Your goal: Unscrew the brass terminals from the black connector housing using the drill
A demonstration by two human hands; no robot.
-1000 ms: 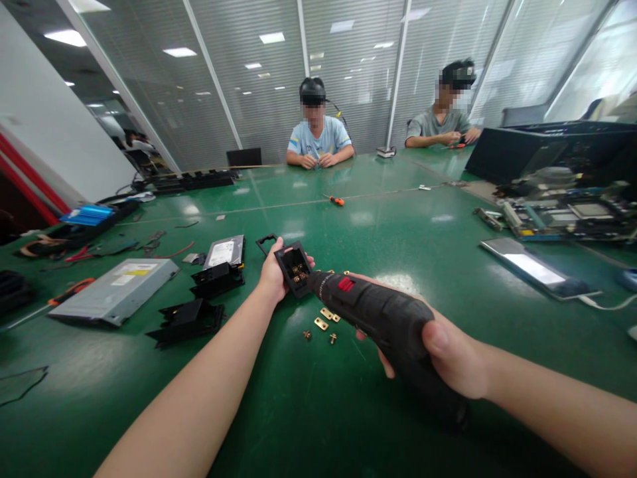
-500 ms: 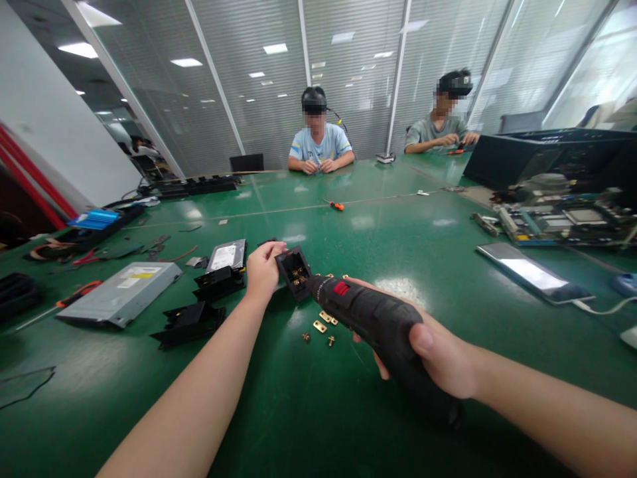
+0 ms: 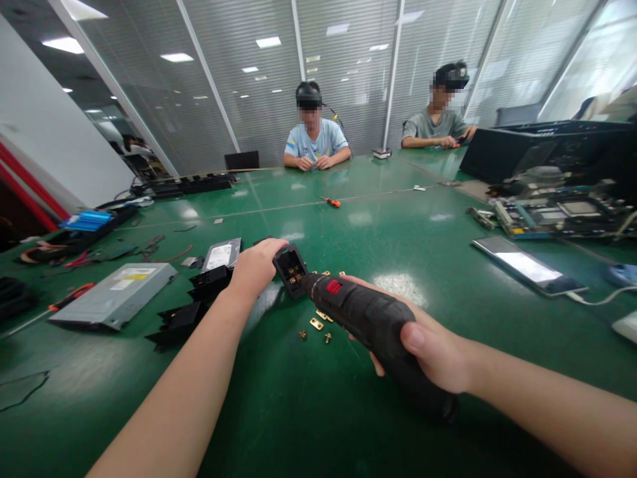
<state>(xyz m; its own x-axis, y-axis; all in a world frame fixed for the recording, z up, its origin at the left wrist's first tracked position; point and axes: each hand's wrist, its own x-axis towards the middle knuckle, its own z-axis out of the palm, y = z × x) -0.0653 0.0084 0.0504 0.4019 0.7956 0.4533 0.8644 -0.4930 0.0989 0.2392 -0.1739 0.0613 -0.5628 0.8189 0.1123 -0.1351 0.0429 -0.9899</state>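
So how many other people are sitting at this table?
2: one person in a light blue shirt straight across, one person in a grey shirt far right. Others may be hidden.

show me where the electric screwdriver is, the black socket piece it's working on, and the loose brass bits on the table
electric screwdriver (image 3: 371, 318), head view, on its black body by the red switch.
black socket piece (image 3: 290, 267), head view, on its open face.
loose brass bits (image 3: 315, 324), head view, on one flat brass tab.

Both bare forearms stretch forward from the lower edge. The left hand (image 3: 256, 267) is curled closed, knuckles up, fingers wrapped in a grip. The right hand (image 3: 438, 352) is clenched too, thumb lying on top, wrist straight.
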